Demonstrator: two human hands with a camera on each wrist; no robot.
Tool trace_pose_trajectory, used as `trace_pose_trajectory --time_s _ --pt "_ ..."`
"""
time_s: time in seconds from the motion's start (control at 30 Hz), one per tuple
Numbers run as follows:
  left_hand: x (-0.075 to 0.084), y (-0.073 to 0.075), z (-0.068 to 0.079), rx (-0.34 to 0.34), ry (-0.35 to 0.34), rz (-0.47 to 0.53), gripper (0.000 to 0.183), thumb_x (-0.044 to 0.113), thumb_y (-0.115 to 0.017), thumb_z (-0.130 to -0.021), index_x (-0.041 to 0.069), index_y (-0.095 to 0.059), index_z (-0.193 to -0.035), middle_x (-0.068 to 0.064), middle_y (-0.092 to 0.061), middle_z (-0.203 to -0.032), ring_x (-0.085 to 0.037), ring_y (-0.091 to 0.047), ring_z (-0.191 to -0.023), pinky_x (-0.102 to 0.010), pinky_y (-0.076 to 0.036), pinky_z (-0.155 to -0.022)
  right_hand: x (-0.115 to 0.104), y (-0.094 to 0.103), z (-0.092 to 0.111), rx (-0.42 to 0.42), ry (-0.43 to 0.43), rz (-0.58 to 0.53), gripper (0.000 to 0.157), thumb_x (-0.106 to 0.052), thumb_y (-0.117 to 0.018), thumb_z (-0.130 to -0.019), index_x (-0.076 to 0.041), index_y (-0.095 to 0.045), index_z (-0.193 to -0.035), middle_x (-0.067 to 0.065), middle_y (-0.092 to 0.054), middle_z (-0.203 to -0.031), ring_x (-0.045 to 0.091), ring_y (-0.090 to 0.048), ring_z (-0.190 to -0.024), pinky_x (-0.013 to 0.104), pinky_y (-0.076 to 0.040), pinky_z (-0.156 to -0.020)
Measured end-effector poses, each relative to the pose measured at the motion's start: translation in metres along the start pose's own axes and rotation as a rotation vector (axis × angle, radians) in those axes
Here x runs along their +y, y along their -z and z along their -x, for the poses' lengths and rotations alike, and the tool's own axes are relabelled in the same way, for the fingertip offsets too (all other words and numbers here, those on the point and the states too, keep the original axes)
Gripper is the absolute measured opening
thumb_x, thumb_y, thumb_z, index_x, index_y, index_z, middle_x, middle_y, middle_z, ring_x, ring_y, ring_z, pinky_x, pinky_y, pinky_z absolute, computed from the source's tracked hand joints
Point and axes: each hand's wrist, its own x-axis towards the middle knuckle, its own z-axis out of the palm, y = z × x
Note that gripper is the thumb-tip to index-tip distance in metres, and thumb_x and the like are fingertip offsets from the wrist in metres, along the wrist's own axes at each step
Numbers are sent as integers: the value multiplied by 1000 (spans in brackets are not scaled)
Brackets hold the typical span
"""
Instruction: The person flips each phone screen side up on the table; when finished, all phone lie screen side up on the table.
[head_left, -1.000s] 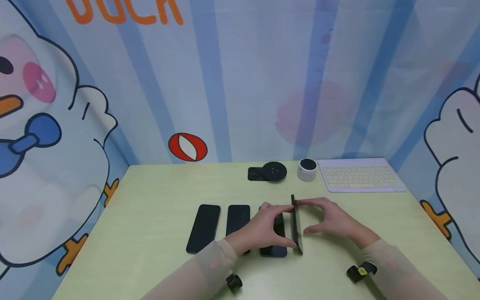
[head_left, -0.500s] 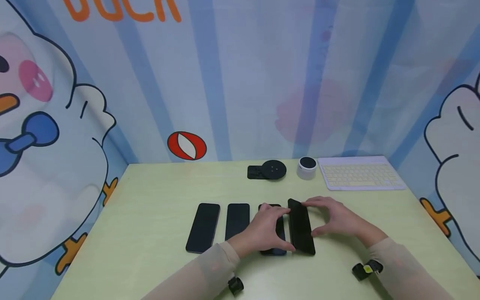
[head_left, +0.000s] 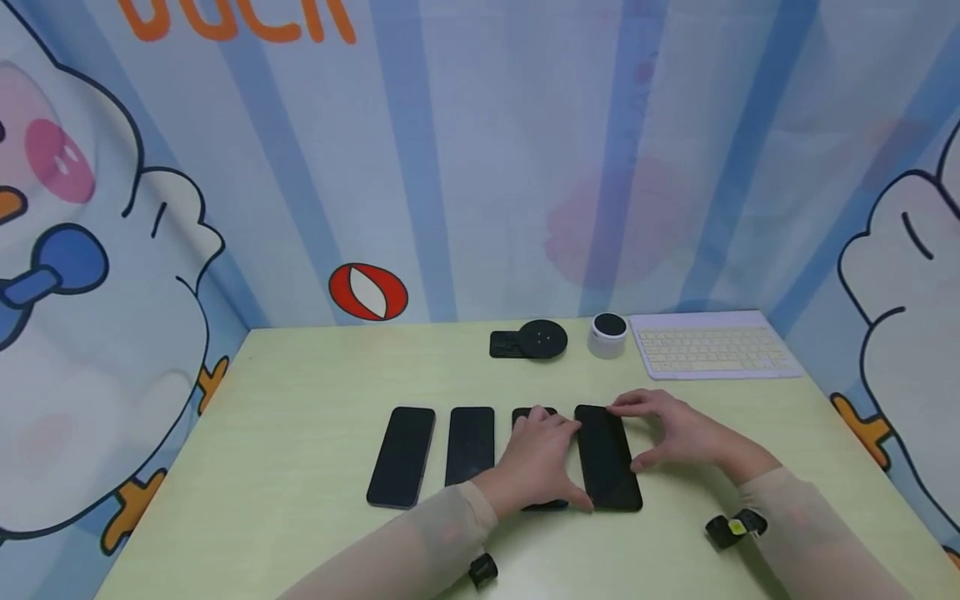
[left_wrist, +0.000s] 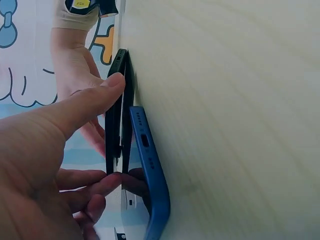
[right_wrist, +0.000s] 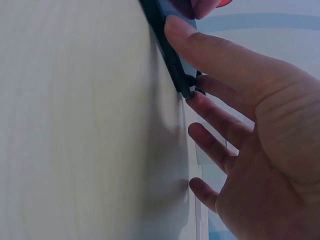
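Both hands hold a black smartphone, low over the table, at the right end of a row of phones. My left hand has its thumb at the near end and fingertips at the far end of the phone's left edge. On the right edge, my right hand pinches with thumb and index finger, while its other fingers spread free in the right wrist view. A blue-edged phone lies beneath my left hand, mostly covered in the head view. Further left lie two more dark phones, one and another.
At the back of the pale table sit a black stand with a round pad, a small white cylinder with a black top and a lilac keyboard. A printed cloth hangs behind.
The phone in my hands has tipped from standing on its long edge to nearly flat, screen up. My right hand has shifted slightly right with it; my left hand stays over the neighbouring phone.
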Motion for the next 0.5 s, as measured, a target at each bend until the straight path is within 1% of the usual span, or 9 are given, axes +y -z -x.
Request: trace_pose_trajectory --time_s 0.13,0.3,0.4,0.5 --pt "2 0 -1 -6 26 -15 110 76 -89 -55 22 -58 -146 7 -64 -138 -16 -47 -115 -36 -38 -92 0 2 -3 -11 18 18 80 -33 -95 -72 -8 -64 -141 15 -58 -142 43 -50 -132 66 -38 -106" --pt "1 0 0 -16 41 -18 110 76 -90 -54 22 -58 -145 7 -63 -137 -17 -47 -118 -35 -37 -92 -4 3 -7 -41 12 34 81 -36 -95 -72 -8 -64 -142 15 -58 -143 43 -49 -132 66 -37 -106" --pt "1 -1 -2 -24 46 -11 109 76 -89 -54 23 -60 -144 6 -62 -138 -17 -47 -120 -36 -37 -95 -6 4 -9 -52 7 50 81 -35 -95 -72 -8 -64 -142 15 -58 -143 42 -49 -132 66 -38 -106" --pt "-1 -1 -3 -28 43 10 103 74 -89 -57 23 -62 -143 5 -62 -139 -18 -46 -121 -38 -37 -97 -6 5 -10 -52 14 68 80 -35 -95 -72 -8 -64 -141 14 -59 -142 41 -50 -132 66 -38 -105"
